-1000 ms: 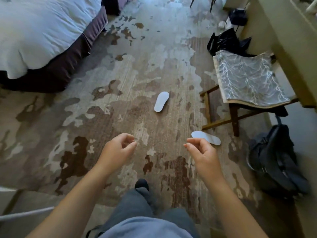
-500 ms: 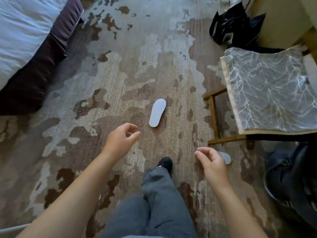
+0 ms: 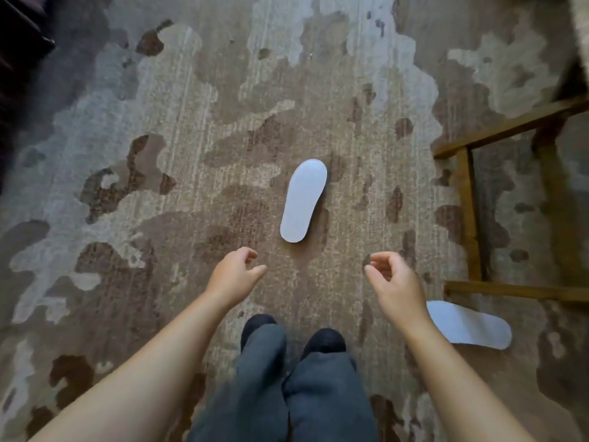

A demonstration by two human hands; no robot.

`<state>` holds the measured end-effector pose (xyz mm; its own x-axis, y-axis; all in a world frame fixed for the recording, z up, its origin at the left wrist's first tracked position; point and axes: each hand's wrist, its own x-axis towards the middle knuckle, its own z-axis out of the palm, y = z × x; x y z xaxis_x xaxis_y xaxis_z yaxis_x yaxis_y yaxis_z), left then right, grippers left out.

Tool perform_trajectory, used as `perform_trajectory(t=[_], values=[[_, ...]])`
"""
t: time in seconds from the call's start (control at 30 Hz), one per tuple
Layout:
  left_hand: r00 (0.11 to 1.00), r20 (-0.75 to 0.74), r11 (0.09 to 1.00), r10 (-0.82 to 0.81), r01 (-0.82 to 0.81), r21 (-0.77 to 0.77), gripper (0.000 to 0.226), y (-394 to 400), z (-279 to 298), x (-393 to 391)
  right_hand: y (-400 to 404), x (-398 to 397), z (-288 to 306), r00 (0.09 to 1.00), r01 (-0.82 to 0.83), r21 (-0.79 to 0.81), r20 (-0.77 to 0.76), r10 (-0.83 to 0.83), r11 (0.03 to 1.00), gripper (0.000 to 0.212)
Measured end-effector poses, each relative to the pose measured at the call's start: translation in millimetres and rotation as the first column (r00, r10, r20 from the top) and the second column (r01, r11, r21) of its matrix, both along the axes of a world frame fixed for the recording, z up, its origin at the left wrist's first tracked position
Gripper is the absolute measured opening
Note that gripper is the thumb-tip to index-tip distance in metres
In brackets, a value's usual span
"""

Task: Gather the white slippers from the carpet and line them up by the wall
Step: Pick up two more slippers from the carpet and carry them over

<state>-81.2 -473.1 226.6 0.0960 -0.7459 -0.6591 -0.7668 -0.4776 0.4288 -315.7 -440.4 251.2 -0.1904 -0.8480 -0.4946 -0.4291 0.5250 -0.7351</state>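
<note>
White is the colour of both slippers on the patterned carpet [image 3: 159,129]. One slipper [image 3: 303,200] lies flat with its sole side up, a little ahead of the two hands, and its long side points away from the person, slightly tilted to the right. Around it the carpet is bare on all sides, so its whole edge is free. The second slipper [image 3: 471,325] lies to the right, also flat, just beside the right forearm, which covers one of its ends. It is near the lower bar of a wooden frame [image 3: 468,215], but does not touch it.

Both hands are in the air above the carpet and hold nothing. The left hand [image 3: 234,275] is loosely curled, with the fingers bent and the thumb a little apart from them. The right hand [image 3: 393,279] is also half curled, the fingertips are near the thumb but a gap is between them. The near end of the first slipper is between the two hands, a little further forward, and touches neither.

Two dark shoes [image 3: 323,339] and grey trouser legs [image 3: 287,393] are below, between the forearms. A dark edge of furniture [image 3: 19,43] is at the upper left corner, well apart from the slippers. No wall shows in this view.
</note>
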Motion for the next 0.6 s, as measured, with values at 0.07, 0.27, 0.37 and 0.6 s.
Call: perform_trajectory(t=[0.07,0.27,0.37,0.6], values=[[1.0,-0.018,1.0,0.017,-0.017,-0.014,0.041,-20.6,-75.2,-3.4,-8.6,0.8,-79.4,0.999,-0.02,0.03,-0.039,0.022,0.999,0.024],[0.994,-0.058,0.993,0.092,-0.096,-0.067,0.063,-72.0,-274.7,-15.1,-23.0,3.3,-280.5,0.989,-0.047,0.097,-0.135,0.06,0.994,0.025],[0.986,-0.099,0.986,0.136,-0.144,-0.083,0.074,-93.0,-340.9,-25.4,-28.4,1.5,-341.5,0.987,-0.032,0.094,-0.156,0.046,0.995,0.023],[0.977,0.134,0.97,0.167,-0.138,-0.199,0.073,-105.0,-376.4,-48.1,-21.0,-6.6,-367.5,0.991,0.024,0.144,-0.137,-0.004,0.989,0.023]])
